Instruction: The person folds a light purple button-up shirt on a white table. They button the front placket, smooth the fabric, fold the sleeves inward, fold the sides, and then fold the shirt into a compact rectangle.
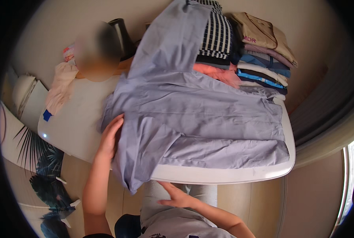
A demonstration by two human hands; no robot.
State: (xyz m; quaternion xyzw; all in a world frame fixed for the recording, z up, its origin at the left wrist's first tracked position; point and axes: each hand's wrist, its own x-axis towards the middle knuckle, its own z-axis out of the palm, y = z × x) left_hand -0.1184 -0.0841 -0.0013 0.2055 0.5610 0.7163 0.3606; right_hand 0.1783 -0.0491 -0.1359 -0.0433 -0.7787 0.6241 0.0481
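The person's own light grey top [181, 226] is closest, at 6 o'clock. Past it is a big white table [82, 107]. A grey-blue shirt [208, 103] lies across the middle of the table. One sleeve goes up to 12 o'clock, and one corner hangs over the near edge at 7 o'clock. At 1 o'clock there are piles of folded clothes [264, 61], with a tan cloth [260, 31] on top of one and striped cloth [216, 35] on another. A pale pink cloth [61, 85] lies at 10 o'clock. The left hand [112, 135] touches the shirt's left edge, fingers close together; I cannot tell if it pinches. The right hand [177, 197] has its fingers spread, just below the table's edge at 6 o'clock.
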